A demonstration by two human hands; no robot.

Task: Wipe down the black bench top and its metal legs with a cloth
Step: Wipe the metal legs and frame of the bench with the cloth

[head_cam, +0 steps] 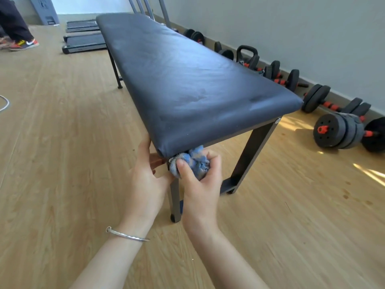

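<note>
The right hand is gripping the bunched blue cloth against the near metal leg, lower centre of the frame, just under the black bench top, while the left hand, fingers relaxed, is steadying that corner; wrapping the cloth round the leg is probably going to clean best.

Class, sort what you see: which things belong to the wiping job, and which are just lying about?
Job: bench top, leg, cloth, right hand gripping it, left hand at the corner.
Lying about: dumbbells, kettlebell, treadmills, cord.
</note>
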